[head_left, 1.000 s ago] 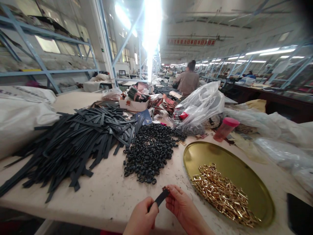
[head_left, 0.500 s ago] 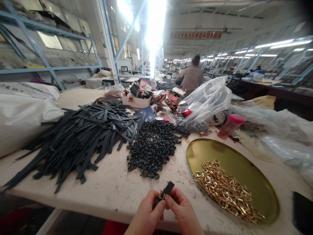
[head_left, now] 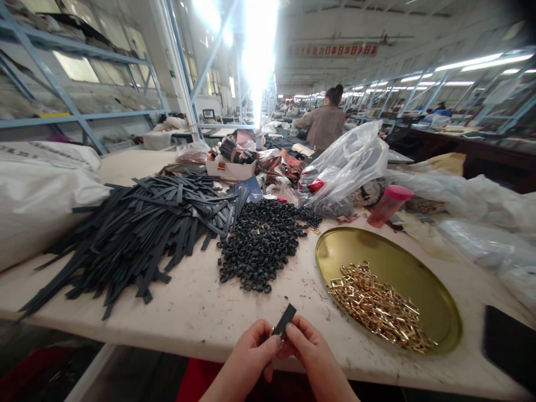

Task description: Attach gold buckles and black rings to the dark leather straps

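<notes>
dark strip [head_left: 287, 317]: between both hands, over the near edge of the tabletop [head_left: 184, 326], left of the oval tray [head_left: 389, 248]; free end slanting up and away

gold fitting [head_left: 273, 330]: at the strip, close to the left fingertips; mostly hidden, exact fit impossible to tell

handling: probably very light and bendy, but springy enough to keep flat over a short length; not fragile – perhaps a little slick on the smooth face, more so on the metal

best hold: flat faces, thumb over fingers, right beside the fitting; too far out along the free end, likely to flex or twist

left grip [head_left: 256, 349]: closed in a pinch on the lower part of the strip, by the fitting

right grip [head_left: 307, 343]: closed too, thumb against the strip's right side, nearer the tray

gold buckles [head_left: 381, 307]: heaped loosely in the near part of the tray

black loops [head_left: 259, 243]: piled just left of the tray

long dark strips [head_left: 142, 234]: in a tangled heap, farther left of the tray, beyond the loops

pink-lidded jar [head_left: 389, 205]: behind the tray, leaning

black flat object [head_left: 508, 346]: right of the tray – apart from it
</notes>
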`<action>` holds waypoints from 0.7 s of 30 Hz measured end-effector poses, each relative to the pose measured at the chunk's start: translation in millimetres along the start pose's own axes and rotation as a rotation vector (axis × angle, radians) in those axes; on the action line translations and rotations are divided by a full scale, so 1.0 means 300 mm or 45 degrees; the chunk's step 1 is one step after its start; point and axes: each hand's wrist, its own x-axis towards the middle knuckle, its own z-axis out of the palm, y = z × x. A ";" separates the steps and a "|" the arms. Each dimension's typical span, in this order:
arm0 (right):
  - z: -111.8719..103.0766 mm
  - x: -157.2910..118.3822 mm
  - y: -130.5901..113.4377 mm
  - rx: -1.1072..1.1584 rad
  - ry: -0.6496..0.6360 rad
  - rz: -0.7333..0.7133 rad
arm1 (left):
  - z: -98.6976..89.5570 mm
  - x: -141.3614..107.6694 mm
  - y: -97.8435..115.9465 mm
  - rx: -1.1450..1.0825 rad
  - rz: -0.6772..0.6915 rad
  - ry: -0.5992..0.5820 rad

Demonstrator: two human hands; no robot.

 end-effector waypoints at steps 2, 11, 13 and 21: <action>-0.001 -0.004 0.006 -0.024 0.005 -0.048 | 0.000 -0.005 -0.007 -0.017 0.018 -0.002; 0.007 -0.016 0.011 0.324 -0.103 0.238 | -0.005 -0.024 -0.027 0.076 0.023 0.003; 0.017 -0.025 -0.005 0.380 -0.124 0.240 | -0.003 -0.028 -0.017 0.081 0.012 0.000; 0.039 -0.034 -0.033 0.463 -0.101 0.232 | 0.000 -0.033 -0.002 0.073 -0.021 0.019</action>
